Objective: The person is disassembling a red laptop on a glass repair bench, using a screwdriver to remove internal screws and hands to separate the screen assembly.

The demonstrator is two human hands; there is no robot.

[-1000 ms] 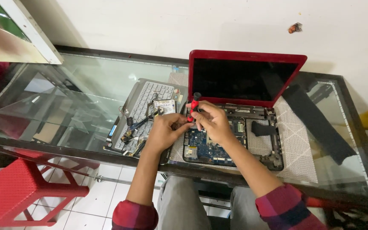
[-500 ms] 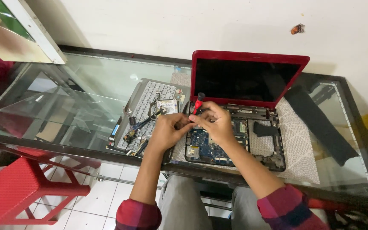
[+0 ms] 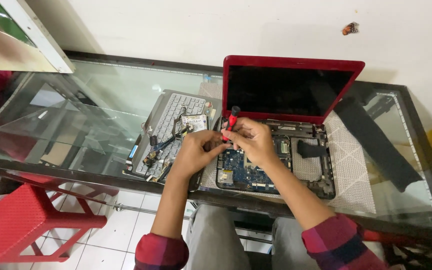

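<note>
Spanning most of the view, the glass tabletop (image 3: pixel 76 115) carries all parts. A red stool (image 3: pixel 21 225) stands on the tiled floor below its left edge. At centre right sits the opened red laptop (image 3: pixel 291 85), screen upright and dark, with its base uncovered so that the blue circuit board (image 3: pixel 241 170) is exposed. A long black strip (image 3: pixel 376 140) lies diagonally to the right of the laptop. The removed keyboard panel (image 3: pixel 176 120) lies just left of the laptop base, with loose cables and small parts on top of it.

The right hand (image 3: pixel 253 140) is above the rear left corner of the base, fingers closed around a red-handled screwdriver (image 3: pixel 231 122) held nearly upright, tip down at the board edge. The left hand (image 3: pixel 196 150) is beside it, fingers curled together and touching the right hand near the screwdriver tip; whether it grips anything cannot be determined.
</note>
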